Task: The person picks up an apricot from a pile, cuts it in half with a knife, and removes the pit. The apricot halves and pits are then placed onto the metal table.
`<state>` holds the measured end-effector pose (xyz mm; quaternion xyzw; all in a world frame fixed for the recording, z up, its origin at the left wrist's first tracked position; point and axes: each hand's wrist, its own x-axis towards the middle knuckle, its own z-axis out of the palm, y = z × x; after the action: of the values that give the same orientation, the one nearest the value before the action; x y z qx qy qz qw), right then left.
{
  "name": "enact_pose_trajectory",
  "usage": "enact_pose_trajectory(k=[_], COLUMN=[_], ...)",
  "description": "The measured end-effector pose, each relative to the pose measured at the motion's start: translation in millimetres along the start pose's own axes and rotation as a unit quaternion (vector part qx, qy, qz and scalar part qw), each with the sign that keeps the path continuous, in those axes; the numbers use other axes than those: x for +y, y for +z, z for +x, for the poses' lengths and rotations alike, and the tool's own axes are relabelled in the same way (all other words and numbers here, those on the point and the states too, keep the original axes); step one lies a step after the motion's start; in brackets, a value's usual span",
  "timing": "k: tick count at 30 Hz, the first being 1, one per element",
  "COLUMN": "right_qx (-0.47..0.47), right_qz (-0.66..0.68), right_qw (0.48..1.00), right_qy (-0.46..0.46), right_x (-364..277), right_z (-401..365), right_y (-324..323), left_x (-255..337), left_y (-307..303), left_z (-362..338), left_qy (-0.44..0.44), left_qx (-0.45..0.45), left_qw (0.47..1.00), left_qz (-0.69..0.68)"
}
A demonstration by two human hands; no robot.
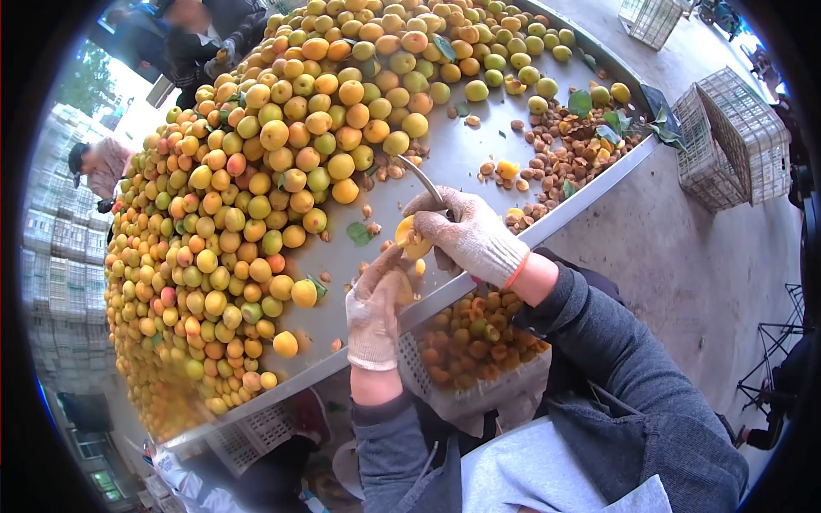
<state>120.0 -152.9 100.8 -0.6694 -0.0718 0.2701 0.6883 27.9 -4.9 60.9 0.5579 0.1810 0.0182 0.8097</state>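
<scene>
A cut yellow apricot (414,240) is between my two gloved hands, over the near edge of the metal table. My left hand (374,312), in a stained white glove, has its fingers curled up against the fruit from below. My right hand (469,232), gloved too with an orange cuff edge, grips a small curved knife (422,180). The blade points up and away, and the handle is mostly hidden in the fist. My right thumb side touches the apricot as well. Beneath the table edge stands a crate of halved apricots (470,338).
A big heap of whole apricots (256,188) covers the left and back of the metal table (462,145). Loose pits (552,150) with leaves lie along the right edge. White plastic crates (735,137) stand on the floor at right. Other people (205,51) are across the table.
</scene>
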Motion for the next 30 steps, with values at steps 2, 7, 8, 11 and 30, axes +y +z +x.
enact_pose_trajectory(k=[2,7,8,11,30], right_qx=[-0.014,-0.161,-0.106,-0.034,0.101], right_qz=[-0.004,-0.086,-0.201,-0.194,0.119], right_qw=[1.0,0.975,0.945,0.931,0.912], right_qy=[0.013,-0.126,-0.235,-0.307,-0.381], right_x=[-2,15,20,22,-13], right_z=[-1,-2,1,7,-13], right_y=[-1,16,17,19,31], left_x=[6,9,3,-4,-24], left_y=[4,8,11,8,17], left_z=[1,-2,-3,-3,-14], left_qy=[0.006,0.018,0.002,-0.001,-0.1], left_qx=[-0.03,-0.139,-0.117,-0.075,0.012], left_qw=[0.999,0.979,0.982,0.994,0.989], left_qz=[-0.03,-0.145,-0.147,-0.085,-0.109])
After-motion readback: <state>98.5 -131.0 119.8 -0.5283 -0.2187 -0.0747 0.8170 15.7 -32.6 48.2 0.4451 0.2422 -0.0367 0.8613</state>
